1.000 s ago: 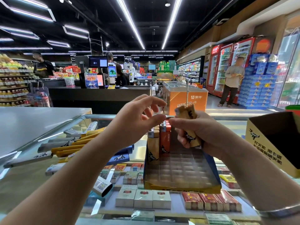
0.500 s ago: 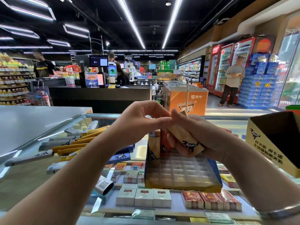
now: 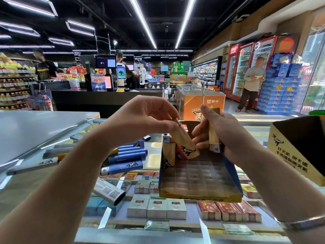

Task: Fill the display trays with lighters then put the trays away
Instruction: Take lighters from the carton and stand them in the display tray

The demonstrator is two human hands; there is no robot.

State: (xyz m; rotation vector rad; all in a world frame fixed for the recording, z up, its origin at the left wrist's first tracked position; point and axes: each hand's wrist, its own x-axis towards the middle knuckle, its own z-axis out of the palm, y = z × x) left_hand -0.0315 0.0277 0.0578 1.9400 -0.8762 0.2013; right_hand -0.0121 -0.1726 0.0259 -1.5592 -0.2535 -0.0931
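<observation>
A display tray (image 3: 200, 180) with a clear grid of slots sits on the glass counter, its back left corner holding a few upright lighters (image 3: 169, 152). My left hand (image 3: 146, 118) pinches the top of a tan lighter (image 3: 186, 145), tilted over that back row. My right hand (image 3: 221, 132) grips a bunch of tan lighters (image 3: 213, 136) upside down, just right of the tilted one.
Loose blue, yellow and grey lighters (image 3: 123, 155) lie on the glass to the left of the tray. An open yellow lighter carton (image 3: 288, 155) stands at the right. Cigarette packs (image 3: 156, 207) lie under the glass. A checkout counter (image 3: 105, 99) and people stand beyond.
My left hand met my right hand, took one tan lighter from the bunch, and now lowers it tilted toward the tray's back row. My right hand turned the remaining bunch upright.
</observation>
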